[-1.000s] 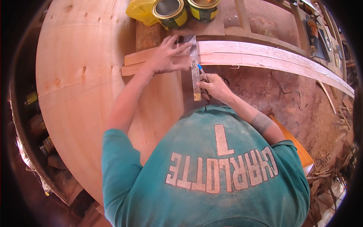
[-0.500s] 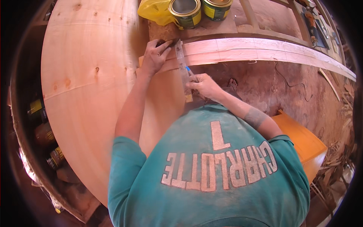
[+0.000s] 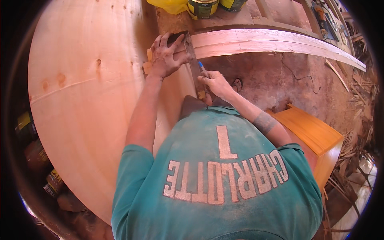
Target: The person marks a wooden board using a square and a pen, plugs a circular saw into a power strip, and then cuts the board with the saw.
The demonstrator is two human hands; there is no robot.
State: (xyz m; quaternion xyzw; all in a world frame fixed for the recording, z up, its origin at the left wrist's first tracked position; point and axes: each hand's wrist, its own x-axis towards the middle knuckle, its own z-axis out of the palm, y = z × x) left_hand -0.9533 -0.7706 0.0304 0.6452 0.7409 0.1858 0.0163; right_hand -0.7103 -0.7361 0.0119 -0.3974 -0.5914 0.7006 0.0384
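Note:
My left hand (image 3: 167, 60) has its fingers spread over the dark stock of a try square (image 3: 192, 56), the thumb beside its blade. It holds the square across the end of long pale wooden strips (image 3: 248, 41). The blade reaches back toward my body, its near end by my right hand. In my right hand (image 3: 217, 84), closed, is a pen with a blue end (image 3: 201, 65) pointing away from me. The pen's writing tip is hidden by the fingers. Thin lines cross the strips. Under my left forearm lies a large pale plywood sheet (image 3: 84, 112).
Paint cans (image 3: 203, 8) and a yellow plastic bag (image 3: 168, 5) stand at the far side. Hand tools (image 3: 322, 20) lie far right. An orange-brown wooden piece (image 3: 308, 126) is at my right, near wood scraps (image 3: 352, 144). A dark cord (image 3: 298, 74) lies on the floor.
My left hand has spread its fingers wider over the square, whose blade now looks darker. My right hand stays near the blade with the pen. The whole view has shifted slightly.

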